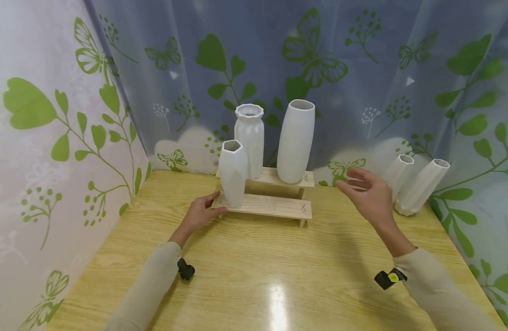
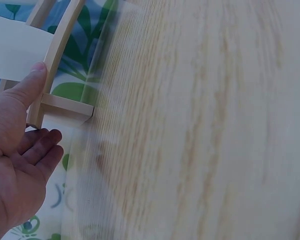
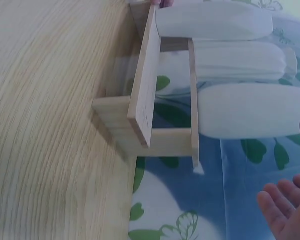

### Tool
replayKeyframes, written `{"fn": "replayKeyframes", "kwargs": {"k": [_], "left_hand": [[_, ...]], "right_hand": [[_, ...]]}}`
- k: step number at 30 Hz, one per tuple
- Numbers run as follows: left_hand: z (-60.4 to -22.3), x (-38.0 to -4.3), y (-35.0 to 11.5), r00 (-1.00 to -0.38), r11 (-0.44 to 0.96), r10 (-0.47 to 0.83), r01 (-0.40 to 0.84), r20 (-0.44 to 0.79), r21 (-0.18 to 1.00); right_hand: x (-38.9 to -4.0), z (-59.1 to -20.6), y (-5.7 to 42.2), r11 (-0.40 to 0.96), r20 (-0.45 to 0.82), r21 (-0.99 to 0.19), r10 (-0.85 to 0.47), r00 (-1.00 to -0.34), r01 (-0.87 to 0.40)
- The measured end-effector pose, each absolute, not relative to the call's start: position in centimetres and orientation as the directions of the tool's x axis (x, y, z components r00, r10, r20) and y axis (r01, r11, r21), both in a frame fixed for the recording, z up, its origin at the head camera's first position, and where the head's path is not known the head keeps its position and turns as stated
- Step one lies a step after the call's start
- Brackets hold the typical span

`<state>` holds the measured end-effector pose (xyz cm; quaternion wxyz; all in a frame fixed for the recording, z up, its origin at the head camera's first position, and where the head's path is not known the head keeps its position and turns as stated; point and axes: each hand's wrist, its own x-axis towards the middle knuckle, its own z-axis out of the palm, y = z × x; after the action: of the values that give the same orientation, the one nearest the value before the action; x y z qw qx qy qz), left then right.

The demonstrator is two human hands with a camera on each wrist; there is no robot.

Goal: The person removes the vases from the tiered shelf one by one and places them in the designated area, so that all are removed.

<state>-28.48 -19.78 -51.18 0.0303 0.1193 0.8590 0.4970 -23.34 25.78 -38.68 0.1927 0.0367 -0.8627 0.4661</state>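
Note:
A two-tier wooden stand (image 1: 274, 205) stands near the back of the table. My left hand (image 1: 200, 212) grips the left end of its lower board, thumb at the front edge (image 2: 38, 75) and fingers around the end. On that board, close to the hand, stands a white faceted vase (image 1: 232, 177). The upper board carries a white ribbed vase (image 1: 254, 142) with a wavy rim and a tall smooth white vase (image 1: 296, 142). To the right of the stand my right hand (image 1: 372, 197) is held in the air, fingers loosely bent, nothing in it.
Two more slim white vases (image 1: 421, 188) stand at the table's right side, partly behind the right hand. A patterned curtain (image 1: 262, 55) closes off the back and both sides. The wood-grain table (image 1: 254, 266) extends in front of the stand.

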Motion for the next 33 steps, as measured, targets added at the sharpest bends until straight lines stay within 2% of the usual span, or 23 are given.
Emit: {"fn": "replayKeyframes", "kwargs": {"k": [20,33], "left_hand": [[-51.2,-28.4,-19.7,-0.973,0.474,0.226,0.155,0.05,0.867],[-51.1,-28.5,-19.7,-0.974,0.462,0.222,0.147,0.046,0.875]], "right_hand": [[-24.5,-37.5,17.9,0.469,0.392,-0.788,-0.119,-0.912,-0.399],[-25.5,-36.8,12.4,0.401,0.345,-0.819,-0.226,-0.911,-0.41]]}}
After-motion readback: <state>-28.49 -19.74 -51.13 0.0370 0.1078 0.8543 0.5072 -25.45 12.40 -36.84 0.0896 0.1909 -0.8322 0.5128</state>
